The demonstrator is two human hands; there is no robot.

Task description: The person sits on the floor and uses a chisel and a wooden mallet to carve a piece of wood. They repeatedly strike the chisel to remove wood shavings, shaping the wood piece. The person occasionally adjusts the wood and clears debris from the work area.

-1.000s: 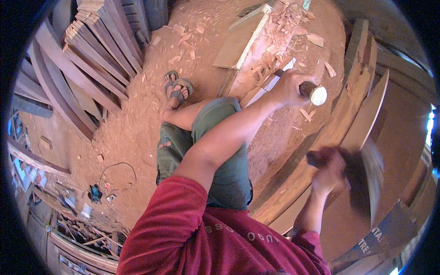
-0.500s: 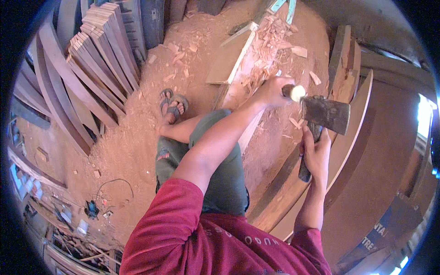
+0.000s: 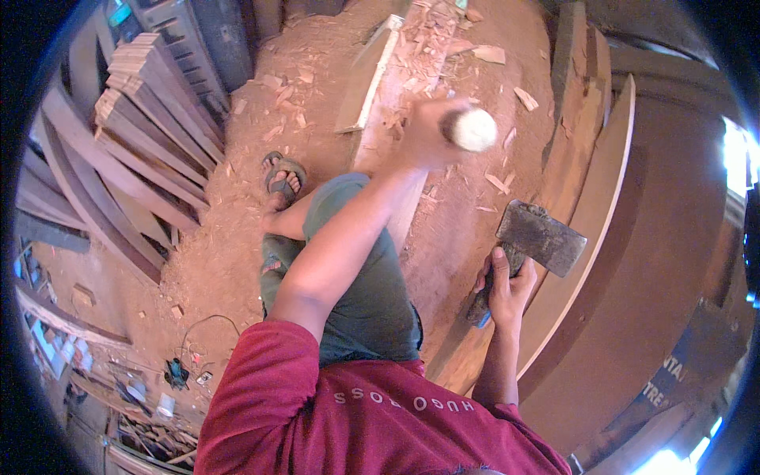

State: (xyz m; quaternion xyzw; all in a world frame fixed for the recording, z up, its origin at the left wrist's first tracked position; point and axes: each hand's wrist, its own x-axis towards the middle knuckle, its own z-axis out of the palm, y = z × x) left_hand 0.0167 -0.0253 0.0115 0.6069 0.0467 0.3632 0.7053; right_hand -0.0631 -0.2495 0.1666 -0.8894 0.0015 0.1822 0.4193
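My left hand (image 3: pixel 430 133), blurred by motion, is closed round a dark tool handle with a pale round butt (image 3: pixel 475 130) that points up towards me. It looks like a chisel, but the blade is hidden below the hand. Beneath that hand runs a long board (image 3: pixel 405 207) beside my leg, strewn with wood chips at its far end. My right hand (image 3: pixel 509 286) grips the dark handle of a mallet (image 3: pixel 543 237) with a worn, block-shaped head. The mallet is held to the right of and nearer than the chisel, apart from it.
Curved timber pieces (image 3: pixel 150 103) lean in a stack at the left. Long planks (image 3: pixel 582 119) and a large brown panel (image 3: pixel 657 214) line the right side. Chips (image 3: pixel 489 54) and sawdust cover the floor. A cable (image 3: pixel 207 318) lies at lower left, near my sandalled foot (image 3: pixel 283 176).
My left hand has moved left with the chisel, whose butt looks larger and closer. The mallet has dropped towards me and left, and the gap between the two tools has widened. The view has shifted slightly.
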